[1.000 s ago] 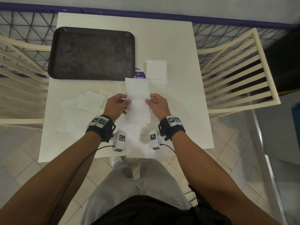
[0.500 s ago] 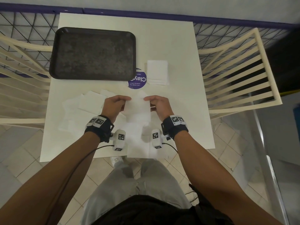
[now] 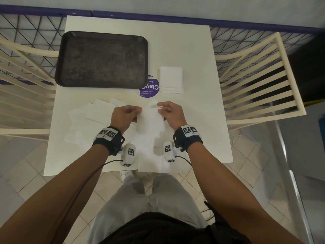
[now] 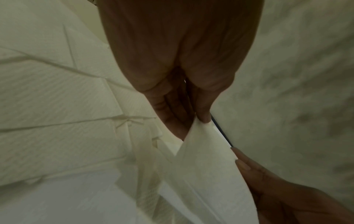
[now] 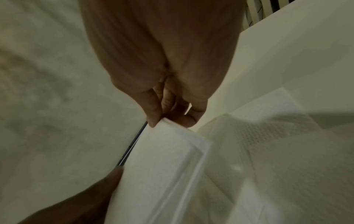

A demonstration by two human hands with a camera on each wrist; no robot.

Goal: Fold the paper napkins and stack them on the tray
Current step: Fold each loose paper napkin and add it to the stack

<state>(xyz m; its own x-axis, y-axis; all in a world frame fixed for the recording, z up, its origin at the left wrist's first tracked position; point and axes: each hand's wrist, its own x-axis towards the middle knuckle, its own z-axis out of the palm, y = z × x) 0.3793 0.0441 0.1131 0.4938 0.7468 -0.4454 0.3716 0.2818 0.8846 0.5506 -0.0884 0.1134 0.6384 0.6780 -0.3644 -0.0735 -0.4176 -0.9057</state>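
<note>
A white paper napkin (image 3: pixel 150 121) is held just above the white table (image 3: pixel 193 50) between both hands. My left hand (image 3: pixel 125 115) pinches its upper left corner and my right hand (image 3: pixel 169 111) pinches its upper right corner. The left wrist view shows thumb and fingers of the left hand (image 4: pixel 201 119) closed on the napkin (image 4: pixel 206 174). In the right wrist view the right hand (image 5: pixel 166 119) pinches the napkin (image 5: pixel 162 166) at its folded corner. The dark tray (image 3: pixel 102 59) lies bare at the far left. A folded napkin pile (image 3: pixel 171 79) sits right of the tray.
Several unfolded napkins (image 3: pixel 84 120) are spread on the table to the left of my hands, one more hanging over the near edge (image 3: pixel 153 164). A purple round sticker (image 3: pixel 149 88) lies by the tray's near right corner. Cream chairs (image 3: pixel 255 81) flank the table.
The napkin's tall upper half has come down toward me, so it now looks about half as long. Both hands kept their pinch and shifted slightly away from me.
</note>
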